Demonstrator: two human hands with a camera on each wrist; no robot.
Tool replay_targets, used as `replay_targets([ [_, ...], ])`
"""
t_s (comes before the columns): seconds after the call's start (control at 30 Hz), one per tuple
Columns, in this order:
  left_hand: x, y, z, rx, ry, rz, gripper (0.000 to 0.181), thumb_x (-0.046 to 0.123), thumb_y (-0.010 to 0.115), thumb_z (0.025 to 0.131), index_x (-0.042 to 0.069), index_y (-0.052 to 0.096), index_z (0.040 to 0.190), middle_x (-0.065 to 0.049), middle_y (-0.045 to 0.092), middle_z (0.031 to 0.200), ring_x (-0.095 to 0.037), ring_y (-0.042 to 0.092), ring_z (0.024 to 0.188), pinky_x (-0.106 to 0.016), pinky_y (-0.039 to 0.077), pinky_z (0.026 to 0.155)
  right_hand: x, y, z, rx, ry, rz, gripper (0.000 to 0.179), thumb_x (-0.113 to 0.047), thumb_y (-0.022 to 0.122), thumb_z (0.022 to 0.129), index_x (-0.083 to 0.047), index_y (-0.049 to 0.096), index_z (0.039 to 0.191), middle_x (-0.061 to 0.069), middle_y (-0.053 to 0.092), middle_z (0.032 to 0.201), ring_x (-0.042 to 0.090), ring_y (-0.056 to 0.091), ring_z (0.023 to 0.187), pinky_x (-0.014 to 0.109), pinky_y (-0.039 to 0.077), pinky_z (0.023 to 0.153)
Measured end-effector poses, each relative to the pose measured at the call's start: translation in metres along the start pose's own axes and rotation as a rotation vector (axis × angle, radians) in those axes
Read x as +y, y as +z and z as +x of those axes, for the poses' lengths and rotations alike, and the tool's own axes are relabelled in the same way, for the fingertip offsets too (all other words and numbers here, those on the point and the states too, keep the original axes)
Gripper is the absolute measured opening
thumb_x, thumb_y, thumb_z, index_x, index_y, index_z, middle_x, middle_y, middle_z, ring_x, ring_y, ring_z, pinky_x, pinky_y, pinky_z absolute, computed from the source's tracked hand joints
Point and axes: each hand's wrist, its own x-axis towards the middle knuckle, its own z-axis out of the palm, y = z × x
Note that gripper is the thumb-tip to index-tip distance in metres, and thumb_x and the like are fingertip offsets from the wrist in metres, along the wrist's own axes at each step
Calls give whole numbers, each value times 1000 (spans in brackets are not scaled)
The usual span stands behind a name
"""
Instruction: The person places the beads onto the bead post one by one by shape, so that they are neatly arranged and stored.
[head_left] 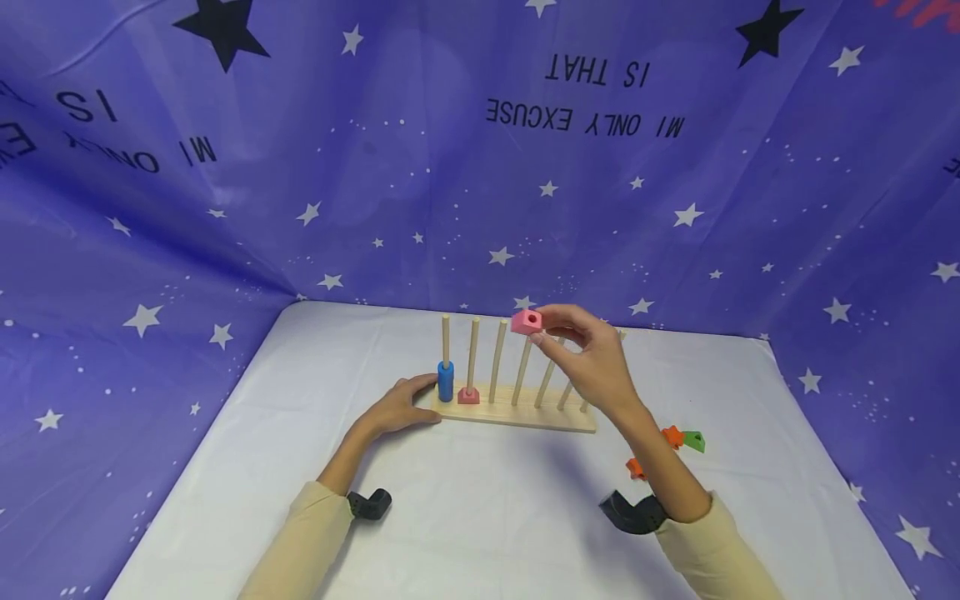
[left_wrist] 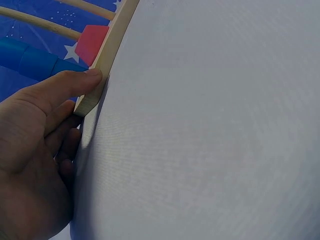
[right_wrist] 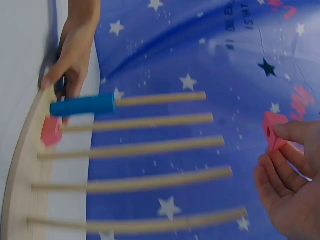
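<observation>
Pink block [head_left: 521,324] is pinched by the right hand [head_left: 588,358] above the peg board [head_left: 517,416], perhaps so that its hole [head_left: 532,318] is left free, while the left hand [head_left: 396,408] is clamped on the peg board's left end, probably to keep it steady.

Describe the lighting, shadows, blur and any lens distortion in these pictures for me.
Head view: bright, fairly even light, with a soft shadow on the white table beside the right forearm; left wrist view: dimmer, with the left hand in shade; right wrist view: the wooden base looks bowed, probably lens distortion, and the lowest visible peg looks curved and slightly blurred.
</observation>
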Motion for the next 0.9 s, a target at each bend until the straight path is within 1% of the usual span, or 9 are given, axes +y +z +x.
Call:
replay_targets([
  [0.07,0,0,0,-1,-1,1,78,24,80,82,2,45,148,-19,47,148,-37,43,129,-56,32,110,-1,13,7,-17,13,8,29,1,73,89,2,68,117,13,69,112,22,65,104,31,51,96],
  [0.2,2,-1,-1,-4,-5,-2,78,24,80,83,3,45,149,-20,47,148,-37,43,128,-57,32,110,-2,34,18,-24,30,20,28,-1,72,90,1,68,118,13,69,114,24,64,109,32,49,98],
  [0.4,2,-1,-1,3,-6,-12,77,23,81,82,3,46,148,-20,48,147,-36,44,125,-57,33,109,2,58,28,5,-11,31,29,-3,71,92,1,66,120,12,69,115,24,64,111,33,47,102],
  [0.53,0,0,0,-2,-8,6,77,24,80,82,4,46,149,-18,48,148,-36,44,128,-56,33,110,8,67,29,23,-17,24,28,-3,69,93,3,65,121,14,68,115,25,64,111,34,47,102],
  [0.63,-1,1,1,-5,-12,20,78,26,79,83,5,45,149,-17,47,149,-35,43,130,-56,32,110,12,71,27,35,10,14,27,-2,68,94,4,64,120,15,68,115,25,64,109,35,49,100],
  [0.7,-1,1,0,-5,-16,14,78,26,79,82,5,45,149,-17,47,149,-35,43,130,-56,32,110,14,73,26,40,26,5,27,-2,68,94,4,64,120,15,68,115,25,63,108,37,50,98],
  [0.9,1,0,0,2,-15,10,77,25,79,82,4,46,148,-18,48,148,-36,44,129,-57,33,109,19,80,24,44,64,-31,27,-6,68,95,1,65,120,11,68,113,24,62,104,41,51,94],
])
